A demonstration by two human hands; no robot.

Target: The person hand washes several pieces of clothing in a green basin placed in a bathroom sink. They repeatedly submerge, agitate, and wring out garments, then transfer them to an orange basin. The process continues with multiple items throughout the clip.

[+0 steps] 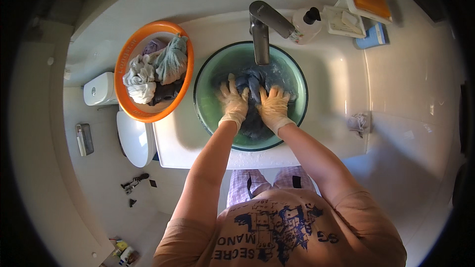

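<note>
A green basin with a dark rim [299,66] stands in the white sink and holds water. Dark blue wet cloth [254,81] lies bunched in it, partly under the surface. Both my hands wear thin translucent gloves and dip into the water. My left hand [233,102] is at the cloth's left side, fingers spread, its thumb against a fold. On the other side, my right hand [274,105] rests at the cloth with its fingers bent down. Water blurs the fingertips, so the right hand's grip is not plain. Above the basin hangs a dark grey faucet [261,40].
An orange-rimmed basin [187,70] of wet clothes sits on the sink's left edge. Behind the faucet stand a pump bottle [308,26], a soap dish [339,26] and a blue tube [373,37]. A crumpled cloth [358,123] lies right; a toilet [135,141] is left.
</note>
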